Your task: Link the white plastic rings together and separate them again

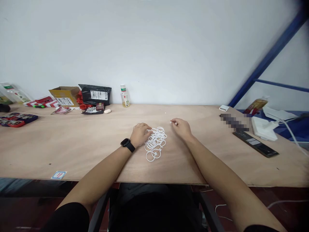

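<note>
The white rings lie piled on the wooden table, against my left hand, whose grip I cannot tell. I judge them light and fairly stiff; grasp one by its rim. My right hand pinches a small white piece. The card appears to read "11"; the bottle label is illegible.

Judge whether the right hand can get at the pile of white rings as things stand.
Likely yes: only bare wooden tabletop lies between the right hand and the white rings, and the left hand is at their left side. The right hand seems to pinch a small white thing, though.
</note>
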Available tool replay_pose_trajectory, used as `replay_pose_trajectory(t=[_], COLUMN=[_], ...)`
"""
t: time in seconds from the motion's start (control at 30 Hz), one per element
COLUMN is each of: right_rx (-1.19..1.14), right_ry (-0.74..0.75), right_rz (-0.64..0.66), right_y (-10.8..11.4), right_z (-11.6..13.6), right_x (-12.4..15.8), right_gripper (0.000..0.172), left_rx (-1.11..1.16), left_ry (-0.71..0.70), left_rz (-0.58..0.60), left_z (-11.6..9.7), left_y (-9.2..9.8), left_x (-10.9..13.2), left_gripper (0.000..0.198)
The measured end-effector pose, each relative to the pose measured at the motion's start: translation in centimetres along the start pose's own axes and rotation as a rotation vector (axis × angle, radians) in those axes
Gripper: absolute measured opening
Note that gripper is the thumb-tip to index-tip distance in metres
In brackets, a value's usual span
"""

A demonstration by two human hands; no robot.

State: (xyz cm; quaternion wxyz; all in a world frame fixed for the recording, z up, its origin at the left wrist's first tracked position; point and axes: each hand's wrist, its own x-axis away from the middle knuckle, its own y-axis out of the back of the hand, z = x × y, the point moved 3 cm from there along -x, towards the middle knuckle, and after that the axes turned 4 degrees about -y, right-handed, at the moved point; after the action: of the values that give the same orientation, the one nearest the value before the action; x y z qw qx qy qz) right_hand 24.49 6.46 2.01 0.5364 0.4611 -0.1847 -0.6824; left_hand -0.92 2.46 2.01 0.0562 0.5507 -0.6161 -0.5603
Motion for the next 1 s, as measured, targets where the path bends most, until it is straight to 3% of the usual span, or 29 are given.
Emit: replay_pose_trajectory(t=[0.1,0.17,0.33,0.43,0.7,1.0], right_rx=[0.134,0.126,-0.049,-0.034,-0.044,-0.274], right_ry=[-0.021,0.026,0.335,0.428,0.413,0.328], right_rz=[0.031,0.086,0.332,0.412,0.367,0.263], right_y=[0.0,-0.4,-2.2,-2.5,-2.2,-1.0], right_z=[-1.5,-1.1,1.9,2.8,3.2,6.1], right_x=[-0.7,-0.6,1.1,2.0,2.2,3.2], right_gripper=[0.027,0.029,0.038,0.040,0.016,0.021], left_rx=[-0.037,-0.052,-0.064,-0.082,-0.053,0.066], left_ry=[0.044,0.063,0.099,0.132,0.102,-0.100], left_rz=[0.068,0.109,0.147,0.143,0.068,-0.020], left_z=[0.5,0.6,0.1,0.0,-0.3,-1.5], left_y=[-0.6,-0.8,-0.7,-0.6,-0.3,0.3], left_x=[0.2,0.3,0.4,0.5,0.4,0.0], left_gripper=[0.022,0.024,0.026,0.026,0.022,0.025])
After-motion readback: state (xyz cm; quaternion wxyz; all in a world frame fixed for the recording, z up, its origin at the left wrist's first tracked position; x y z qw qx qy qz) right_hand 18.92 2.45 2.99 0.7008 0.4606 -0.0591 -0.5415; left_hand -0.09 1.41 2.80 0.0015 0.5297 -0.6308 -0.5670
